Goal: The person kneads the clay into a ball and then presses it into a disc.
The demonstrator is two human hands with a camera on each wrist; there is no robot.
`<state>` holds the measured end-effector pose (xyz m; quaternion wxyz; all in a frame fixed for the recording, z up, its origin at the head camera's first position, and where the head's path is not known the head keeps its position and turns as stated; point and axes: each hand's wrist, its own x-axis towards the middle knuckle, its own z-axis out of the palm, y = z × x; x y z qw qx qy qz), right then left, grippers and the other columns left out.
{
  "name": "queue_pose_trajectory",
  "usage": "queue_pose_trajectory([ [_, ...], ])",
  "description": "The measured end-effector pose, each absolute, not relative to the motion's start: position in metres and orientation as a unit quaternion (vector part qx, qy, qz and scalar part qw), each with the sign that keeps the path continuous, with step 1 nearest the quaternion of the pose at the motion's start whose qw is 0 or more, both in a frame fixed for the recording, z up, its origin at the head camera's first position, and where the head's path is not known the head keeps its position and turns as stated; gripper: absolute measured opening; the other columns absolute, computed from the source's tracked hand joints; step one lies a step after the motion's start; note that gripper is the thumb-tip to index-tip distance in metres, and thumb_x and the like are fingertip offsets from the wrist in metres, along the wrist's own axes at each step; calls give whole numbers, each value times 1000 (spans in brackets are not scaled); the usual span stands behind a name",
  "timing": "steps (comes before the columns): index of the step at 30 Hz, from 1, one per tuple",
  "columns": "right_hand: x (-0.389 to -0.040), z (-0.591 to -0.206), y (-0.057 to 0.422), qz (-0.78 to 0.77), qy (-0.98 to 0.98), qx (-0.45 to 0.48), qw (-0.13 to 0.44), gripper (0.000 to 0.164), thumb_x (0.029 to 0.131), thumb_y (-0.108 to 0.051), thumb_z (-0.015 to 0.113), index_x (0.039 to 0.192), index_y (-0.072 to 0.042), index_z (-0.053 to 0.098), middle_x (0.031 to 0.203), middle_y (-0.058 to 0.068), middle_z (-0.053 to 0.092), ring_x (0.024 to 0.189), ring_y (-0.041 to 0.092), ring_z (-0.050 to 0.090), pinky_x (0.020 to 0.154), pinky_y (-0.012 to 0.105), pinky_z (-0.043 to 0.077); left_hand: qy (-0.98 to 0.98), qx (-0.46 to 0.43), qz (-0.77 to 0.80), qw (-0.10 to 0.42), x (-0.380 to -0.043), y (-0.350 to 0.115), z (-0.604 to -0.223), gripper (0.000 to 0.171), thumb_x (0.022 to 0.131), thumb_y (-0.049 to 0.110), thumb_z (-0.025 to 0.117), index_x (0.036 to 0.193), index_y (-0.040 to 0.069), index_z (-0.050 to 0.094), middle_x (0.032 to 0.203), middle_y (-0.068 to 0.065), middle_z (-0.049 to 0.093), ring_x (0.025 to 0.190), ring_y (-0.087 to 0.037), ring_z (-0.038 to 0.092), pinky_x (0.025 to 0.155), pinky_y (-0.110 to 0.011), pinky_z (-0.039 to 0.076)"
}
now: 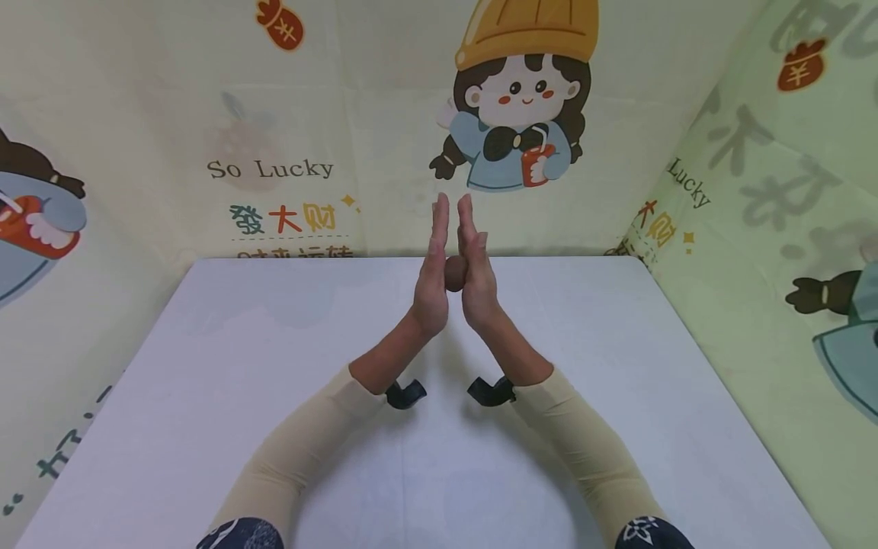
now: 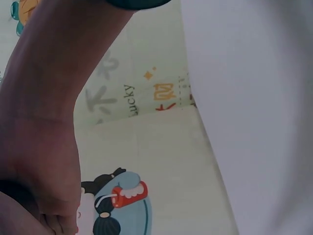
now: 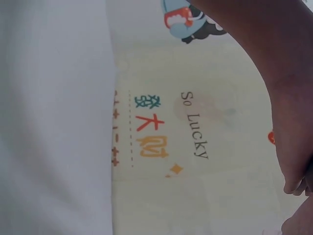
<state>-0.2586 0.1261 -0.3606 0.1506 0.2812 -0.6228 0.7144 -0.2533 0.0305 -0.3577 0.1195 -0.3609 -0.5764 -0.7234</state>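
A small brown ball (image 1: 454, 274) is held between two facing palms in the head view, over the far part of the table. My left hand (image 1: 432, 282) presses it from the left, fingers straight and pointing up and away. From the other side my right hand (image 1: 482, 278) presses it with its fingers likewise straight. The fingertips stand slightly apart. In the left wrist view, a forearm and hand (image 2: 41, 161) fill the left side, with the ball mostly hidden in shadow. Hands (image 3: 291, 147) also show at the right edge of the right wrist view.
Below the hands lies a white table (image 1: 274, 366). Pale printed cloth (image 1: 391, 137) with cartoon figures and lettering rises behind it and at both sides. A black wrist mount (image 1: 406, 394) sits at the left wrist, and another black mount (image 1: 491, 391) at the right.
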Motion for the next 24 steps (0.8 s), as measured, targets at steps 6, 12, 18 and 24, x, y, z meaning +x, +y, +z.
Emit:
queue_pose_trajectory([
  [6,-255,-362,122,708,-629,281,153,86,108,-65,18,168,-6,3,177,0,-2,159,10,1,126,37,-2,-572,-343,-737,107,-259,29,-351,68,106,31,11,168,3,-1,177,-5,-7,158,-6,-9,126,-38,-4],
  [12,-252,-363,119,703,-633,286,155,82,110,-60,17,168,-5,2,177,5,-4,159,11,0,126,38,-2,-570,-328,-747,100,-266,27,-345,70,106,35,11,169,8,-1,176,-2,-11,157,-5,-10,126,-42,-2],
  [18,-249,-365,116,693,-641,289,157,79,112,-58,17,168,-4,2,177,3,-4,160,11,-1,126,38,-2,-577,-311,-749,94,-274,25,-344,71,105,38,11,170,12,-2,176,-2,-14,156,-4,-9,126,-46,-3],
  [24,-248,-368,114,679,-648,301,166,79,112,-57,16,167,-2,1,176,7,-1,157,9,15,127,40,2,-583,-297,-750,100,-282,23,-344,71,106,39,11,170,11,0,176,3,-9,156,-1,-7,125,-44,-6],
])
